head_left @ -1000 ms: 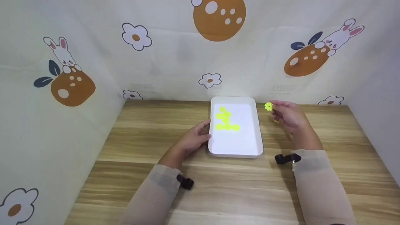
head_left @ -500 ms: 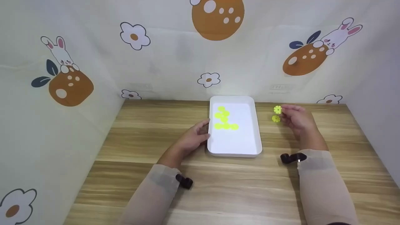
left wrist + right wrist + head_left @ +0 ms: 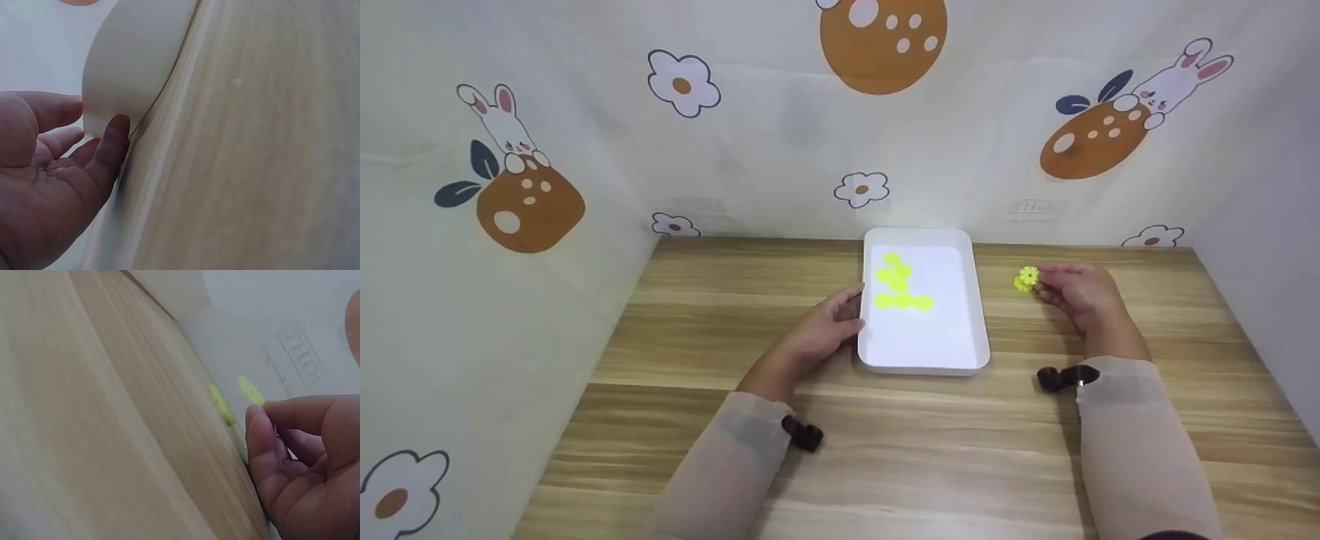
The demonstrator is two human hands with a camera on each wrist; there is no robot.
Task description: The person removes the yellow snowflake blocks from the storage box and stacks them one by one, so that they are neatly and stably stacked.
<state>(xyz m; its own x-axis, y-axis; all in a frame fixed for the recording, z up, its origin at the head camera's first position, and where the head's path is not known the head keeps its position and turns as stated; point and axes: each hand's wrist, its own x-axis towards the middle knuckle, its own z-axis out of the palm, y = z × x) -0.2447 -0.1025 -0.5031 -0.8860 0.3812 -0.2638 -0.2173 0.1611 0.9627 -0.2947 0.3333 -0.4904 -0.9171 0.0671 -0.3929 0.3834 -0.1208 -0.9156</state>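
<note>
My right hand (image 3: 1086, 298) pinches a bright yellow snowflake building disc (image 3: 1030, 274) at its rim, between thumb and fingers. Under it in the head view, partly covered, a second yellow disc (image 3: 1020, 285) lies on the table. The right wrist view shows a gap between the held disc (image 3: 248, 388) and the lower one (image 3: 220, 405). With fairly straight fingers, my left hand (image 3: 823, 330) touches the left wall of a white tray (image 3: 926, 341). Several yellow discs (image 3: 898, 285) lie inside the tray, towards its upper left.
The wooden table (image 3: 930, 450) ends at a cream cloth wall (image 3: 765, 150) printed with rabbits, oranges and flowers. Each sleeve cuff carries a small black wrist device, one on the left (image 3: 802, 433) and one on the right (image 3: 1065, 378).
My right hand has moved right and then down with its disc, which now overlaps the disc on the table in the head view. The left hand and tray stay put.
</note>
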